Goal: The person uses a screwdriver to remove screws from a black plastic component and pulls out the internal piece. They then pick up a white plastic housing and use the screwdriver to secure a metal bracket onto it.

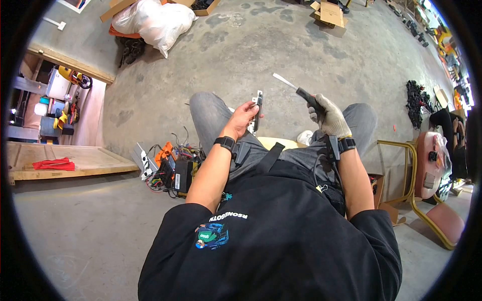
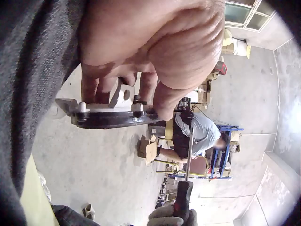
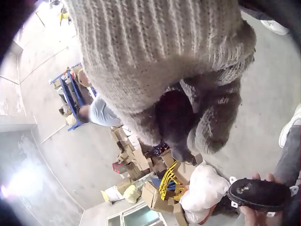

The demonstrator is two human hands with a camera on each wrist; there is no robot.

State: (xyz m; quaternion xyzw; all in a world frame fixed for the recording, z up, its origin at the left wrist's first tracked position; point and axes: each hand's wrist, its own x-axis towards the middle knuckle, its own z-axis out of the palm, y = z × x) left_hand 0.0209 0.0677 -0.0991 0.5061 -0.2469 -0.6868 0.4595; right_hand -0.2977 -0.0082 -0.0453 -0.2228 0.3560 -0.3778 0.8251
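My bare left hand point(image 1: 242, 118) holds a black oval part point(image 1: 259, 103) above the space between my knees, with thumb and fingers at its edges. In the left wrist view, a bent metal bracket point(image 2: 123, 94) with a hole rises from the part's pale back. The right wrist view shows its dark rounded face and small pale tabs round the rim. My right hand point(image 1: 330, 113), in a knitted glove, grips a screwdriver point(image 1: 310, 99) by its dark handle. The bare metal shaft points up and left in the head view, with its tip apart from the black part.
Beside my left leg lies a heap of wires and electronic parts point(image 1: 173, 168). A wooden panel point(image 1: 90, 153) bears a red cloth point(image 1: 53, 164). White plastic bags point(image 1: 155, 25) and a cardboard box point(image 1: 330, 14) stand farther forward. At right is a yellow-framed chair point(image 1: 444, 220); another person point(image 2: 200, 134) bends over farther off.
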